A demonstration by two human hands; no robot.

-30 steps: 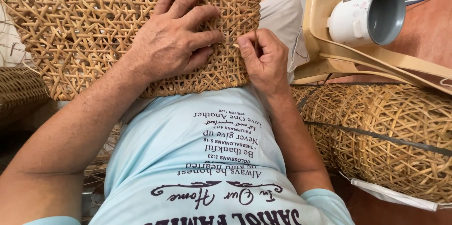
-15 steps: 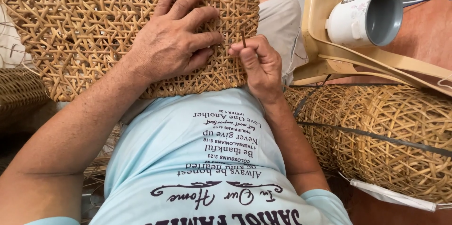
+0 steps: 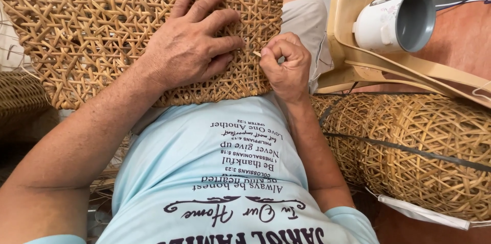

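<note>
Fingers of right hand (image 3: 287, 65) pinched on thin cane strand (image 3: 257, 54), strand pointing up-left; left hand (image 3: 192, 44) splayed flat on woven panel (image 3: 92, 24).

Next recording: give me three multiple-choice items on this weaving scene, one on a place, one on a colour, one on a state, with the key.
1. Where does the left hand lie?
A. flat on the open-weave rattan panel
B. on the plastic chair
C. on the floor

2. What colour is the shirt?
A. red
B. light blue
C. black

3. How is the right hand?
A. spread flat
B. hanging free
C. curled, pinching a thin strip at the panel's right edge

Key: 1 A, its fingers are splayed on the weave; 2 B, the cloth below the panel is pale blue with dark print; 3 C, its fingers are bunched around the strip's end beside the left fingertips.
</note>
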